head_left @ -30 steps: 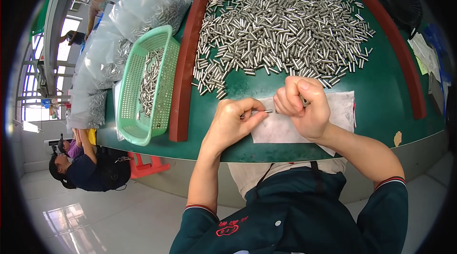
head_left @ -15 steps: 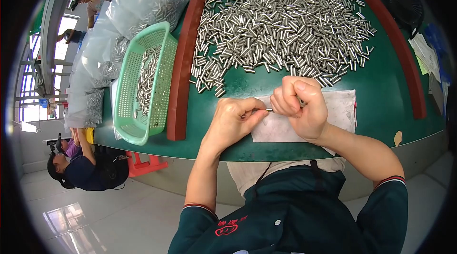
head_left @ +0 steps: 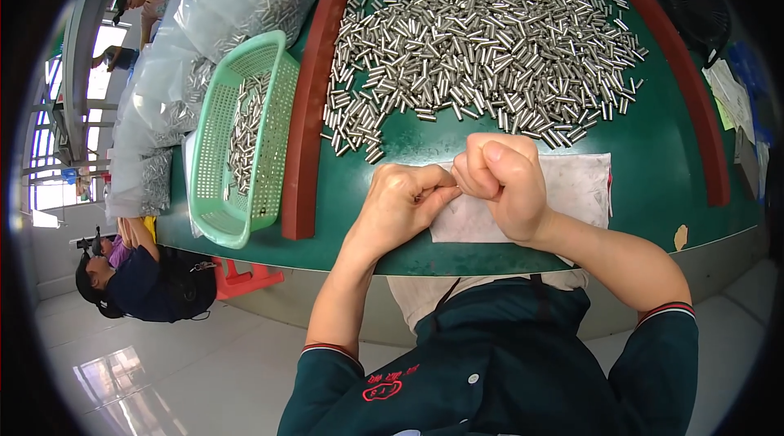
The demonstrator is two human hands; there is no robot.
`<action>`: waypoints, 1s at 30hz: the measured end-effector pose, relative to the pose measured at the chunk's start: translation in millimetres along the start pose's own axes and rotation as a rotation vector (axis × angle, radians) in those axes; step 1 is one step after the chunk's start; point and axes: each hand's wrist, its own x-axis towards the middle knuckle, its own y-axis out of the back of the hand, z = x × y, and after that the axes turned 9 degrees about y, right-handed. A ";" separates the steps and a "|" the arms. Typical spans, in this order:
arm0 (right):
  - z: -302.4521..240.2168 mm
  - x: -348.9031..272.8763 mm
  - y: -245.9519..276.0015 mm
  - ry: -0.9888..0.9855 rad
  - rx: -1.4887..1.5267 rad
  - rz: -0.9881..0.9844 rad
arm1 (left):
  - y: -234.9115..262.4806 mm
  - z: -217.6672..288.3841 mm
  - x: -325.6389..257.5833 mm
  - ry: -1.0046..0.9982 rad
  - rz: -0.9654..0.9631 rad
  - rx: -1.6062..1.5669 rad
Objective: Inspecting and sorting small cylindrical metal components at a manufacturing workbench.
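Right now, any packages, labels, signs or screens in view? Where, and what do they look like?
Clear plastic bags: upper left of the table, bulging, filled with small silver metal cylinders.
More clear plastic bags: left table edge beside the green basket, crumpled, same contents.
Paper sheets: far right, pale and yellowish, flat; print too small to tell.
No screens or signs visible.

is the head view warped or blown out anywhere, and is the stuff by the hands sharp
Head view: fisheye bends the table edge and darkens the corners; windows at left are blown out; floor shows glare; both hands, left hand and right hand, and metal pins look sharp.
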 end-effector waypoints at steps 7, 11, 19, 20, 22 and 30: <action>1.2 -4.2 4.2 0.038 0.020 0.039 | 4.4 -1.3 -2.6 0.139 0.012 -0.222; -6.5 -3.8 4.7 -0.036 0.099 0.055 | 13.1 -21.7 -0.7 0.340 -0.207 -1.177; -8.3 -4.4 2.9 -0.034 0.084 0.034 | 16.3 -26.0 0.8 0.351 -0.300 -1.338; -8.1 -4.2 3.1 -0.035 0.085 0.032 | 15.4 -27.8 1.1 0.327 -0.302 -1.323; -7.4 -3.8 3.5 -0.029 0.083 0.031 | 17.6 -25.3 1.8 0.364 -0.297 -1.324; -5.5 -3.2 4.2 -0.010 0.069 0.032 | 17.9 -21.2 3.1 0.416 -0.281 -1.301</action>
